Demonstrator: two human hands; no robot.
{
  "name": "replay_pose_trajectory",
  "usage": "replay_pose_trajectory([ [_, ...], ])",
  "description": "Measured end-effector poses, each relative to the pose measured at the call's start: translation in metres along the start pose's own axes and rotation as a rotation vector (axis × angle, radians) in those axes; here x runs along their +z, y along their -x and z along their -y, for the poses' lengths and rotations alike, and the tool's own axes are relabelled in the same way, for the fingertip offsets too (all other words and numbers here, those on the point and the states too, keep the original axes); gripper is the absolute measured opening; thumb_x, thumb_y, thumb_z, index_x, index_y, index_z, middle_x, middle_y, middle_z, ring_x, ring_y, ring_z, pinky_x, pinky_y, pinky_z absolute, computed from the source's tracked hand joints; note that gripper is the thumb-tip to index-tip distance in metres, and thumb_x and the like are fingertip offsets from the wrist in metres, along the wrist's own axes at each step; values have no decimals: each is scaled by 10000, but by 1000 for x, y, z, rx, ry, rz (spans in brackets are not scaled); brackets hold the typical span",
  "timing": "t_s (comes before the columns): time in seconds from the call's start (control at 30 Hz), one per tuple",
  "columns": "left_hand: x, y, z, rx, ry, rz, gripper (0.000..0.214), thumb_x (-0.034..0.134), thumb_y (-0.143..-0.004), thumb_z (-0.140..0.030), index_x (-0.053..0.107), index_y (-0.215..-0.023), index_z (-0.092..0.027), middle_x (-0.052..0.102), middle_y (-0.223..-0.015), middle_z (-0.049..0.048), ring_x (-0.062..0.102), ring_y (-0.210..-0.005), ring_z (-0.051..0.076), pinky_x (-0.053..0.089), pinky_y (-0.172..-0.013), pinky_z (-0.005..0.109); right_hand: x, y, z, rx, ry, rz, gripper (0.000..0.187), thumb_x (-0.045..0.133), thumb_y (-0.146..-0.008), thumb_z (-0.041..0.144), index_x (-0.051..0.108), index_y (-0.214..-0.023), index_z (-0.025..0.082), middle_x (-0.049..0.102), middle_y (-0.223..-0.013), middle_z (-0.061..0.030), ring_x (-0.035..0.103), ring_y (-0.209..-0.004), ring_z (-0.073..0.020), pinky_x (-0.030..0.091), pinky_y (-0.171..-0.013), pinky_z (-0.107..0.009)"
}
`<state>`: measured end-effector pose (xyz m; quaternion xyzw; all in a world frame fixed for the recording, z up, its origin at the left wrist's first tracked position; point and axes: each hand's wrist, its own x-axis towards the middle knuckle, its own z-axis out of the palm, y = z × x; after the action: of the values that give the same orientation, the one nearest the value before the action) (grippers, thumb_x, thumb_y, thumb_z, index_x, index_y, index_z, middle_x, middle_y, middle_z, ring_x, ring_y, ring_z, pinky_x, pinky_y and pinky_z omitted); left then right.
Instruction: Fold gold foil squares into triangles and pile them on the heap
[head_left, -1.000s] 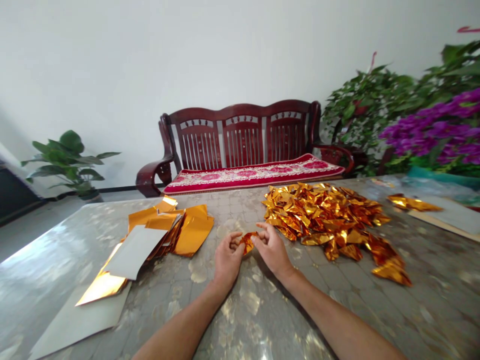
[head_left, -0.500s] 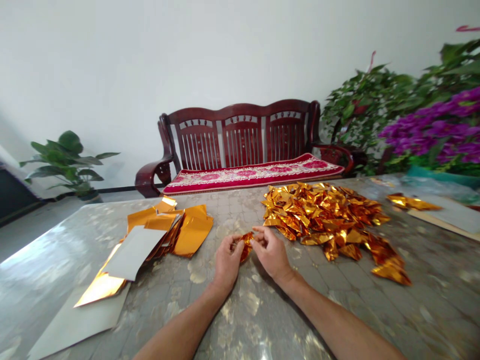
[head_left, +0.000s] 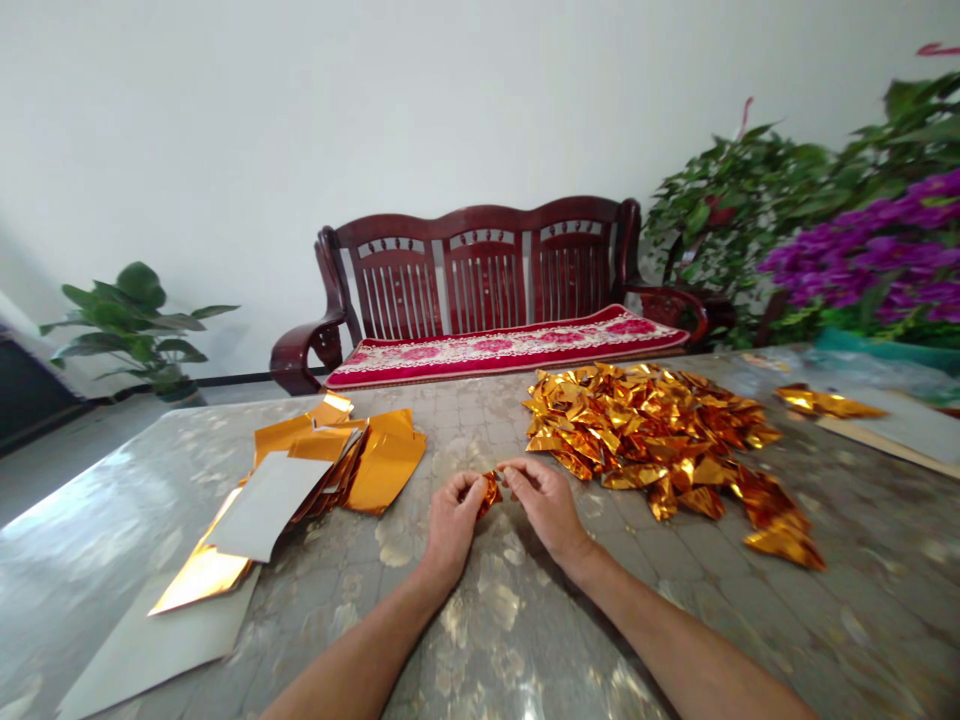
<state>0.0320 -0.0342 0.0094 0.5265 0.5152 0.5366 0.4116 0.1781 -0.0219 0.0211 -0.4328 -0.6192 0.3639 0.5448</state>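
Between my hands, above the middle of the table, is a small folded piece of gold foil paper [head_left: 490,494]. My left hand [head_left: 454,518] pinches it between thumb and fingers and covers part of it. My right hand [head_left: 546,503] holds its far end with thumb and forefinger pressed together. To the right of my hands lies a heap of folded gold foil pieces [head_left: 645,425], pointed and shiny. Over on the left, a loose stack of flat gold foil sheets [head_left: 386,462] fans out, with a sheet lying grey side up [head_left: 274,505] on top.
The patterned table [head_left: 442,640] spans the foreground. Another grey sheet [head_left: 165,645] lies at its left front. Plastic wrapping [head_left: 885,372] and a pale board [head_left: 900,430] are at the right. Behind stand a wooden bench [head_left: 487,290] and potted plants [head_left: 142,320].
My right hand's fingers have drawn closer together and shifted slightly on the foil piece. Less of the foil now shows between my hands. The heap and the stack stay put.
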Motion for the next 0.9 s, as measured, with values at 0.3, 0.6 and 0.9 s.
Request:
replay_pose_trajectory([
  [0.3, 0, 2, 2, -4, 15, 18, 271, 591, -821, -394, 638, -699, -157, 580, -645, -19, 483, -620, 111, 375, -594, 207, 0, 1, 7, -81, 27, 24, 186, 607, -844, 302, 754, -848, 187, 715, -835, -50, 649, -800, -184, 508, -742, -282],
  [0.6, 1, 3, 3, 6, 3, 33, 266, 586, -823, -384, 624, -687, -159, 576, -630, -24, 483, -614, 112, 370, -588, 209, 1, 2, 10, -104, 87, 24, 175, 607, -820, 267, 750, -872, 182, 702, -829, -47, 640, -752, -172, 502, -697, -278],
  [0.9, 1, 2, 4, -29, 32, 51, 273, 605, -804, -398, 630, -677, -158, 577, -616, -26, 472, -585, 103, 364, -580, 207, 1, 0, 6, -95, 80, 5, 192, 576, -830, 266, 754, -844, 193, 727, -828, -55, 664, -804, -193, 525, -757, -302],
])
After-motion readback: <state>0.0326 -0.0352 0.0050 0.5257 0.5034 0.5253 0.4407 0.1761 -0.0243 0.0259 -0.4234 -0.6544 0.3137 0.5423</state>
